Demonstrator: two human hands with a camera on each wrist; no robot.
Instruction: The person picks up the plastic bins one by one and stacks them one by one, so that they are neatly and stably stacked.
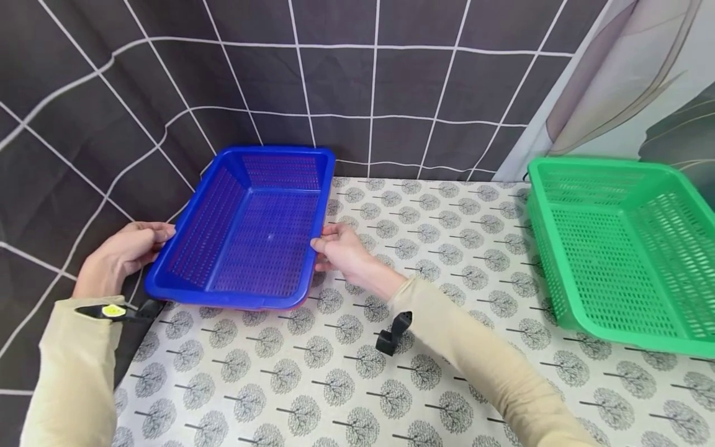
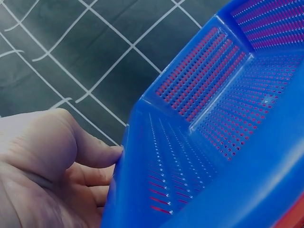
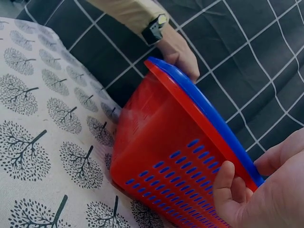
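A blue plastic basket [image 1: 268,242] with perforated walls sits nested in a red basket [image 3: 142,147], on the left of the table. In the head view almost all of the red one is hidden under the blue. My left hand [image 1: 125,248] holds the left side of the rim; the left wrist view has its thumb against the blue edge [image 2: 124,156] and the fingers curled behind. On the opposite side my right hand [image 1: 349,251] pinches the stacked rims, thumb on the blue one and fingers under the red, as the right wrist view shows.
At the right stands a green perforated basket [image 1: 564,273]. A tree-patterned cloth [image 1: 346,379] covers the table. Dark curtain with white grid lines [image 1: 335,81] hangs behind and along the left, close to the left hand; a pale patterned curtain [image 1: 620,81] hangs at the back right.
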